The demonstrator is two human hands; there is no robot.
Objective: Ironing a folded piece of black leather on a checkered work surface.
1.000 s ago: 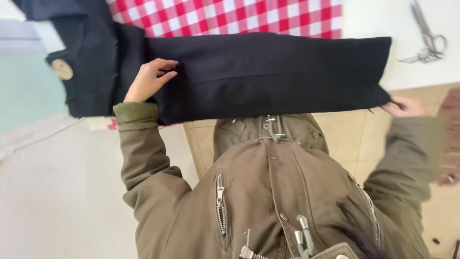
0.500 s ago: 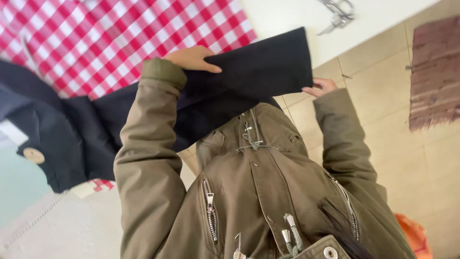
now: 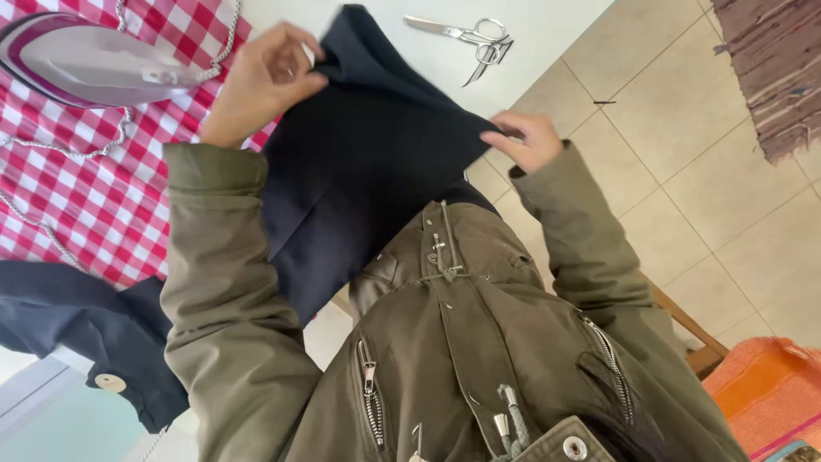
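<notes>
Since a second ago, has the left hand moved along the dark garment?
Yes. The left hand moved up the dark garment, toward the scissors.

Single head cam, looking steeply down over the wearer's olive jacket (image 3: 479, 342) — close range. Tilted frame takes in table (image 3: 556, 26) edge and tiled floor (image 3: 684, 197); no second view.

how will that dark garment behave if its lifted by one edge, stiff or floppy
Probably floppy: the dark garment already folds and drapes between the left hand and right hand. Likely fairly heavy, since its buttoned end hangs off the checked cloth and might drag.
</notes>
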